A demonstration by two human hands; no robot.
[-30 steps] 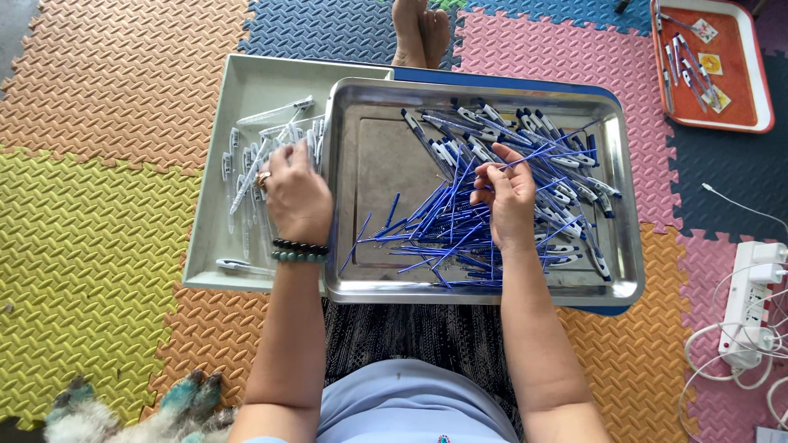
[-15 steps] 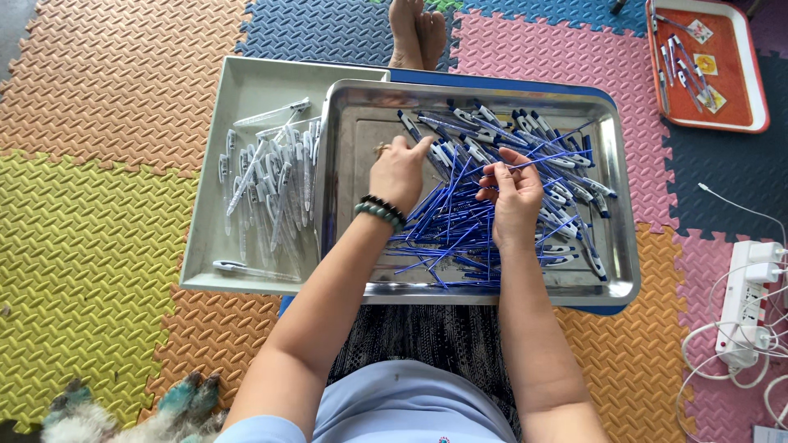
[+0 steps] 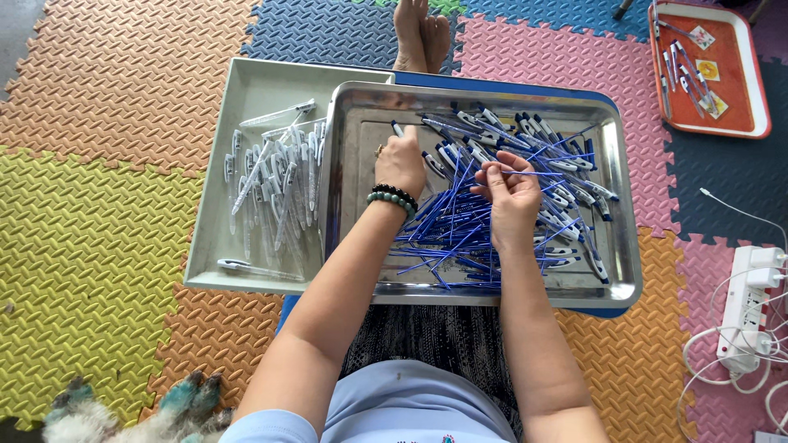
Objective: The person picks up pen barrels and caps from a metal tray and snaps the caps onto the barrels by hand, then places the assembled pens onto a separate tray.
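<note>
A shiny metal tray lies in front of me, holding a heap of thin blue ink refills and several white-and-blue pen barrels. My left hand, with bead bracelets at the wrist, is closed on a pen barrel over the tray's left part. My right hand pinches a blue refill above the heap. To the left, a white tray carries several assembled pens.
Coloured foam mats cover the floor. An orange tray with a few pens sits at the top right. A white power strip with cables lies at the right. Bare feet show beyond the trays; a furry animal's paws rest at the bottom left.
My left hand has come from the white tray across to the metal tray and taken up a pen barrel. My right hand has stayed over the heap with a refill.
</note>
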